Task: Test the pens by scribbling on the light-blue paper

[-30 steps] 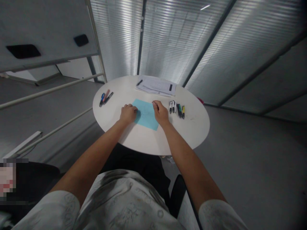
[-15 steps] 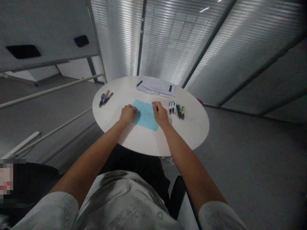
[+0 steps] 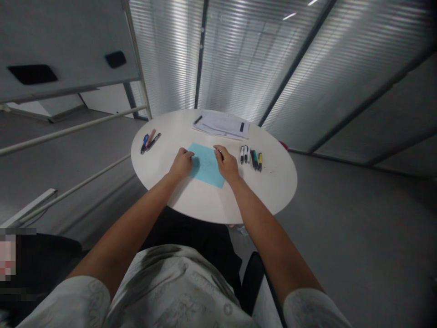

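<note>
One pen is pinched in the right hand, apparently for writing, so next stroke needs steady blue paper; left hand grip I cannot tell.

The sheet was plain light blue against a white desk, and the slim pen in the right hand looked dark. At the desk's ten o'clock, one pen was blue, one pinkish-red, one dark. At three o'clock, white-and-black markers sat beside a black-and-green marker and a yellow-and-black marker. The papers at twelve were whitish; the pale grey shirt bore a darker print; the blinds were striped horizontally in greys.
</note>
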### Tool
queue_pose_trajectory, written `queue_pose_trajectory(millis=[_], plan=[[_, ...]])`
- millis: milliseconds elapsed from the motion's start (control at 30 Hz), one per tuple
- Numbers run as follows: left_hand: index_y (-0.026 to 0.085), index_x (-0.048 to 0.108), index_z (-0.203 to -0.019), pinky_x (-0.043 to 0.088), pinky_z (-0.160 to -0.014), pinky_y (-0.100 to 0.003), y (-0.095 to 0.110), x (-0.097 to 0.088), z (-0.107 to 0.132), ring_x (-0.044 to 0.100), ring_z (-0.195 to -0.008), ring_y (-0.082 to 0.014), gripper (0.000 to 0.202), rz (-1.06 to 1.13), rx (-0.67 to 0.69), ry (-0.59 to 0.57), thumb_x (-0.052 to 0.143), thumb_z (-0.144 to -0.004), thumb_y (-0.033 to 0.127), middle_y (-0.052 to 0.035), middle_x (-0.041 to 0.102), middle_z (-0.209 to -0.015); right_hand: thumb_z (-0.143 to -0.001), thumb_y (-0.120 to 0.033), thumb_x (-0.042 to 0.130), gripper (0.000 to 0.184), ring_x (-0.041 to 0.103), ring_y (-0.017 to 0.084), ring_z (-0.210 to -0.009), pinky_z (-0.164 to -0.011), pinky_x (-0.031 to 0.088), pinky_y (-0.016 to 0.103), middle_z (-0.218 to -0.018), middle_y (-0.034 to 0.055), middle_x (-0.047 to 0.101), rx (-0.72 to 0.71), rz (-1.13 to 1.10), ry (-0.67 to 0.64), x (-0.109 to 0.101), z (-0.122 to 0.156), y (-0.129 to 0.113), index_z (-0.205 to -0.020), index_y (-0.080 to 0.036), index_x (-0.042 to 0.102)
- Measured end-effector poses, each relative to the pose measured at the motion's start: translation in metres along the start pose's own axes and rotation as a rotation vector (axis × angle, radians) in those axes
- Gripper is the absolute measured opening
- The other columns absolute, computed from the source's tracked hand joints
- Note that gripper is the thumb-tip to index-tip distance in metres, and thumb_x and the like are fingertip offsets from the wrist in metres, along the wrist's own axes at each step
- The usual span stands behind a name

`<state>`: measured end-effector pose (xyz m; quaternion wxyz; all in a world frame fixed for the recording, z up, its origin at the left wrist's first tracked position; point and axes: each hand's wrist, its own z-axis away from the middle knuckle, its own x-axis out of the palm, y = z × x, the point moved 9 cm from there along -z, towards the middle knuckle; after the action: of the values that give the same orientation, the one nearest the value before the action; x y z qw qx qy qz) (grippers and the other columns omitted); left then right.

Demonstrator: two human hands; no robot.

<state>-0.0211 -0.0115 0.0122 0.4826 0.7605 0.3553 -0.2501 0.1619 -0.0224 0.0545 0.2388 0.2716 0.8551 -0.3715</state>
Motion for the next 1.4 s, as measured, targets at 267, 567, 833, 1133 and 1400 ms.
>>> queue_pose_trajectory(millis=[267, 567, 833, 1133, 1400], plan=[[0.013, 0.068, -0.103, 0.046, -0.091, -0.037, 0.003, -0.005, 0.002, 0.055, -0.090, -0.0206, 0.030, 0.118, 0.008, 0.010, 0.046, -0.084, 0.010, -0.0120, 0.054, -0.100, -0.099, -0.049, 0.034, 0.041, 0.067, 0.023, -0.095, -0.085, 0.050, 0.033, -0.105, 0.0064, 0.072, 0.003, 0.067, -0.028, 0.003, 0.001, -0.001, -0.116, -0.024, 0.062], [0.016, 0.068, -0.099, 0.046, -0.088, -0.034, 0.003, -0.010, 0.000, 0.056, -0.085, -0.0191, 0.025, 0.135, 0.001, 0.027, 0.049, -0.083, 0.013, -0.0094, 0.058, -0.095, -0.099, -0.048, 0.035, 0.039, 0.067, 0.021, -0.091, -0.081, 0.049, 0.030, -0.100, 0.0054, 0.072, -0.026, 0.098, -0.054, 0.007, 0.003, -0.003, -0.113, -0.024, 0.063], [0.018, 0.067, -0.092, 0.043, -0.072, -0.030, -0.010, -0.017, -0.001, 0.054, -0.073, -0.0162, 0.019, 0.323, -0.072, 0.107, 0.055, -0.085, 0.032, -0.0040, 0.063, -0.082, -0.098, -0.050, 0.040, 0.038, 0.069, 0.021, -0.095, -0.082, 0.051, 0.031, -0.107, 0.0035, 0.073, -0.033, 0.124, -0.105, 0.011, 0.004, -0.006, -0.118, -0.027, 0.062], [0.019, 0.061, -0.079, 0.039, -0.062, -0.027, -0.012, -0.014, 0.000, 0.054, -0.062, -0.0141, 0.018, 0.570, -0.155, 0.097, 0.061, -0.082, 0.037, -0.0008, 0.061, -0.065, -0.101, -0.046, 0.036, 0.037, 0.068, 0.020, -0.101, -0.085, 0.050, 0.031, -0.114, 0.0021, 0.072, -0.104, 0.142, -0.129, 0.016, 0.006, -0.013, -0.119, -0.028, 0.062], [0.017, 0.062, -0.083, 0.042, -0.060, -0.025, 0.006, -0.019, -0.014, 0.055, -0.060, -0.0118, 0.014, 0.690, -0.130, 0.068, 0.062, -0.080, 0.030, -0.0017, 0.064, -0.069, -0.101, -0.043, 0.034, 0.035, 0.068, 0.019, -0.095, -0.080, 0.049, 0.029, -0.107, 0.0024, 0.073, -0.122, 0.190, -0.166, 0.018, 0.007, -0.017, -0.115, -0.028, 0.063]])
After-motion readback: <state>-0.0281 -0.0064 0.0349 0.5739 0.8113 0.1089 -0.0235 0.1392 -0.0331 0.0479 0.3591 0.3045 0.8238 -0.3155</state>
